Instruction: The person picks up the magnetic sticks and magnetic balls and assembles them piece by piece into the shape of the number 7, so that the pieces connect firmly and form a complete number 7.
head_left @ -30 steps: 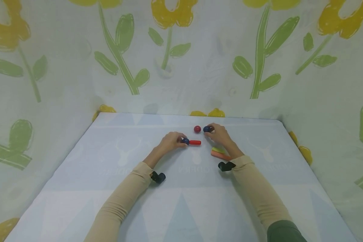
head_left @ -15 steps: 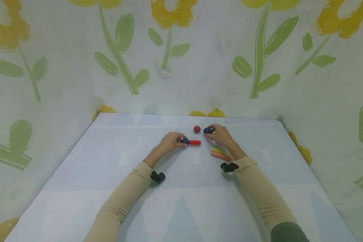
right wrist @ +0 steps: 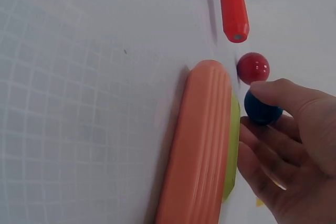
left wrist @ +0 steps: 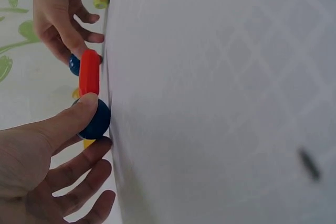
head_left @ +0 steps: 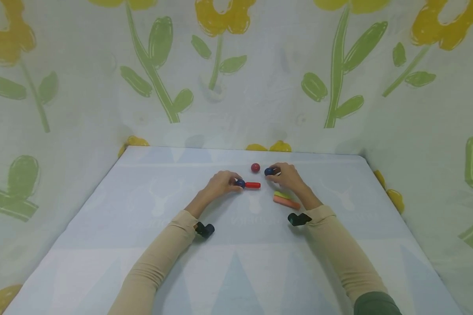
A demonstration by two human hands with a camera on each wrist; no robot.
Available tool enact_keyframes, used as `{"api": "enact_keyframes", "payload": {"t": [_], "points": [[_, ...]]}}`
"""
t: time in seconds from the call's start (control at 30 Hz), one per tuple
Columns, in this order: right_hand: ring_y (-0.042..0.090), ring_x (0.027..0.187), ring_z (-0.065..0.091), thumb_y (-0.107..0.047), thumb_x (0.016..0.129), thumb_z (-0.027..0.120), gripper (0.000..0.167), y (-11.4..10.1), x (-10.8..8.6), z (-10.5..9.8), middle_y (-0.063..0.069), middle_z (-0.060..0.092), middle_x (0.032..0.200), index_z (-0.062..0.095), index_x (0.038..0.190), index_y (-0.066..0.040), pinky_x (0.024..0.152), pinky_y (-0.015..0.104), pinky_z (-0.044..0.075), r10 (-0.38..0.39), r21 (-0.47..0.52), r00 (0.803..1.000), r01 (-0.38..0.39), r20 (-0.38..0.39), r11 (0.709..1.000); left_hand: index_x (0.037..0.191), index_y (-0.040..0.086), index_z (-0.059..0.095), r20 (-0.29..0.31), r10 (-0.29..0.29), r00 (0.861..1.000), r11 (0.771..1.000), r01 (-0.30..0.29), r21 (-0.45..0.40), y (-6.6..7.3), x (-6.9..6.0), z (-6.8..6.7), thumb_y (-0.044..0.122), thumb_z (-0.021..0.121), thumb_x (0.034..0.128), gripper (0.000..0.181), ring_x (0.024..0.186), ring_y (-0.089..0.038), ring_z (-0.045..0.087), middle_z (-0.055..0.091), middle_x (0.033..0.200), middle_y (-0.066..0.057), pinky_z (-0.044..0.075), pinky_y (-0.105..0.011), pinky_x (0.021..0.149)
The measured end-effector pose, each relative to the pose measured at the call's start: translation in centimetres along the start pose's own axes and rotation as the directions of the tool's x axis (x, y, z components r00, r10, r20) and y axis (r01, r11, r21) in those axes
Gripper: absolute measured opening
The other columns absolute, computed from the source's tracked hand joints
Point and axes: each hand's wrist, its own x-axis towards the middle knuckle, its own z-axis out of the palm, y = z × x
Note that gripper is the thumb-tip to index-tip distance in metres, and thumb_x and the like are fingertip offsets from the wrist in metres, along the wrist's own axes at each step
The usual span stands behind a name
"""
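Observation:
My left hand (head_left: 220, 183) pinches a dark blue ball (left wrist: 98, 121) between thumb and fingers. A short red stick (left wrist: 89, 72) meets this ball and points toward the right in the head view. My right hand (head_left: 287, 175) pinches a second dark blue ball (right wrist: 262, 109), slightly farther back on the table. Close to it, a glossy red ball (right wrist: 253, 68) rests on the table, touched by neither hand. An orange ribbed stick (right wrist: 197, 145) and a yellow-green stick (right wrist: 231, 150) lie side by side near my right wrist.
A pale, blue-patterned cloth covers the table (head_left: 236, 227). The table's back edge runs just beyond the red ball, against a white curtain (head_left: 260, 96) printed with flowers. Dark wrist cameras (head_left: 298, 219) jut from both sleeves.
My right hand, holding its blue ball, has shifted slightly toward the table's front. My left hand stays almost still with its blue ball and the red stick.

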Motion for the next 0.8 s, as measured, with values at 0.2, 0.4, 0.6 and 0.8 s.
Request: {"api": "enact_keyframes", "payload": {"t": [0.2,0.4,0.6,0.8], "points": [[0.028,0.108,0.063,-0.030,0.089,0.073,0.046,-0.4,-0.6,0.1,0.013,0.069,0.117,0.062,0.129,-0.010,0.095,0.041,0.053,-0.058,-0.082,0.998,0.058,-0.004,0.995,0.118,0.013,0.071,0.000,0.005,1.000,1.000,-0.005,0.008,-0.1,0.0,0.0,0.027,0.077,0.0852,0.037,0.085,-0.019,0.058,0.072,0.098,-0.005,0.051,-0.030,0.082],[0.027,0.102,0.064,-0.032,0.089,0.073,0.046,-1.0,-1.3,-0.1,0.013,0.070,0.115,0.063,0.128,-0.010,0.092,0.041,0.054,-0.072,-0.169,0.997,0.075,0.020,0.983,0.119,0.013,0.070,-0.003,-0.001,1.000,1.000,0.001,0.003,0.0,-0.1,0.0,0.028,0.076,0.0855,0.037,0.086,-0.019,0.058,0.072,0.098,-0.005,0.051,-0.031,0.083],[0.025,0.097,0.063,-0.033,0.089,0.072,0.045,-1.1,-1.6,-0.2,0.012,0.071,0.112,0.064,0.127,-0.010,0.091,0.040,0.054,-0.084,-0.209,0.995,0.091,0.044,0.974,0.120,0.013,0.070,-0.002,-0.005,1.000,1.000,0.005,0.004,0.0,-0.1,0.1,0.028,0.077,0.0853,0.038,0.088,-0.019,0.058,0.072,0.101,-0.006,0.051,-0.032,0.085],[0.025,0.097,0.063,-0.033,0.089,0.072,0.045,-1.1,-1.9,-0.4,0.011,0.071,0.111,0.065,0.127,-0.011,0.091,0.039,0.054,-0.106,-0.197,0.993,0.115,0.052,0.974,0.120,0.014,0.070,0.001,-0.012,1.000,1.000,0.012,0.008,0.0,0.0,0.2,0.029,0.076,0.0855,0.038,0.088,-0.019,0.059,0.072,0.103,-0.005,0.052,-0.033,0.086]]}}
